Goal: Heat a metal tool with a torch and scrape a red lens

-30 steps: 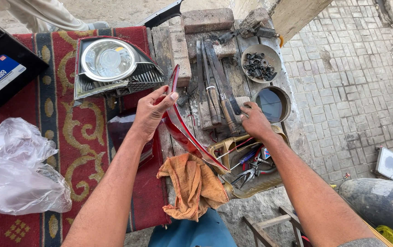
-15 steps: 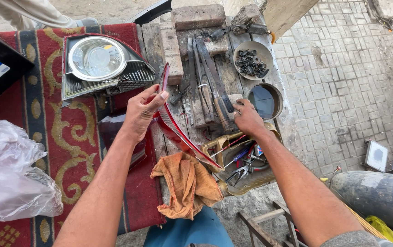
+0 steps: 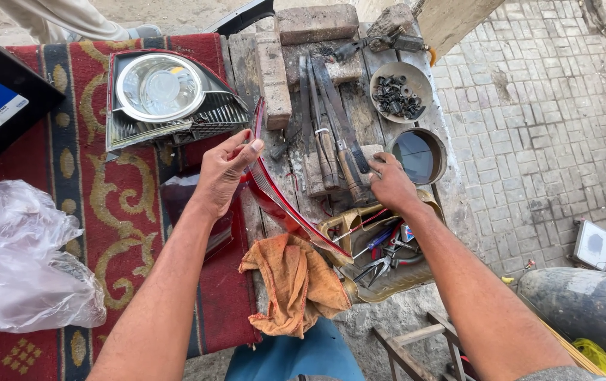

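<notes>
Two hands: red lens (image 3: pixel 282 204) (left (image 3: pixel 222 173)), files (image 3: pixel 335 152) (right (image 3: pixel 391 185))

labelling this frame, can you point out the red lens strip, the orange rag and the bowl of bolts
red lens strip (image 3: pixel 275 201), head view, on the middle of the curved red plastic below the left hand
orange rag (image 3: pixel 296 282), head view, on the middle of the crumpled cloth
bowl of bolts (image 3: pixel 419 74), head view, on its bare inner rim

Orange rag (image 3: pixel 296 282), clear plastic bag (image 3: pixel 24 261), bowl of, seemingly, bolts (image 3: pixel 400 92).

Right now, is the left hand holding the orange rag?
No, the left hand grips a red lens strip; the orange rag lies untouched below.
</notes>
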